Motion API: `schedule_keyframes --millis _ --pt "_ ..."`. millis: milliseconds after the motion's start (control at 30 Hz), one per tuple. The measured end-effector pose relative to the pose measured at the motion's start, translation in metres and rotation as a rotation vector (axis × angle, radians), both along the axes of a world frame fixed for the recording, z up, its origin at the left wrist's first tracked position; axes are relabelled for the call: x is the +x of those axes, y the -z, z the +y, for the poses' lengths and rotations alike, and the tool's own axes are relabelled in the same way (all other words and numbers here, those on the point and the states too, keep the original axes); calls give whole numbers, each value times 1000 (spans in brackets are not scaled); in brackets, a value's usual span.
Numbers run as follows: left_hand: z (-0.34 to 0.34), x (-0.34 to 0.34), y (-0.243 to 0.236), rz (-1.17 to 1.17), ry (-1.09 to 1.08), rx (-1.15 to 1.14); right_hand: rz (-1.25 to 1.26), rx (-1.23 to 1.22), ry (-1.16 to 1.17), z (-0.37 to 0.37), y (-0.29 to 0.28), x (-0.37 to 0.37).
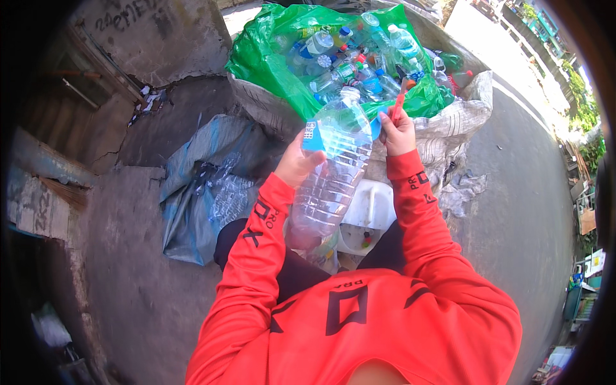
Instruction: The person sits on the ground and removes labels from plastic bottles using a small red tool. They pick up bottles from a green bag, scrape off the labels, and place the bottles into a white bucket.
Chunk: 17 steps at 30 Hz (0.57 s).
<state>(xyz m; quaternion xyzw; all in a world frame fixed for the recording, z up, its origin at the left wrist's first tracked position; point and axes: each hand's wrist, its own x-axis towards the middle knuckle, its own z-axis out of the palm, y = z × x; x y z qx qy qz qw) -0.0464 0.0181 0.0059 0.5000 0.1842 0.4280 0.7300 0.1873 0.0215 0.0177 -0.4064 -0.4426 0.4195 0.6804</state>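
My left hand [299,159] is wrapped around a large clear ribbed plastic bottle [330,176], tilted with its uncapped-looking neck pointing away from me. A blue label [312,136] lies round its upper part, under my left fingers. On the bottle's right side, my right hand [399,133] is closed, pinching the loose end of the blue label [377,123] away from the bottle. The same hand grips a slim red cutting tool [399,102], probably a knife, that points up and away; its exact kind is hard to make out.
Ahead stands a large woven sack [471,109] lined with a green plastic bag [263,64], full of plastic bottles [366,80]. On the left a grey-blue sack [183,192] holds clear plastic. A white plastic container [371,205] sits between my knees. A concrete wall [154,42] rises at far left.
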Motion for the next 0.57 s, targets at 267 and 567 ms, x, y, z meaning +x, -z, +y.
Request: schedule_keyframes --millis 267,567 --pt "0 -3 14 111 60 156 336 -58 37 7 8 -21" --pt "-11 -7 -12 113 274 178 481 -123 194 -1 -45 -24"
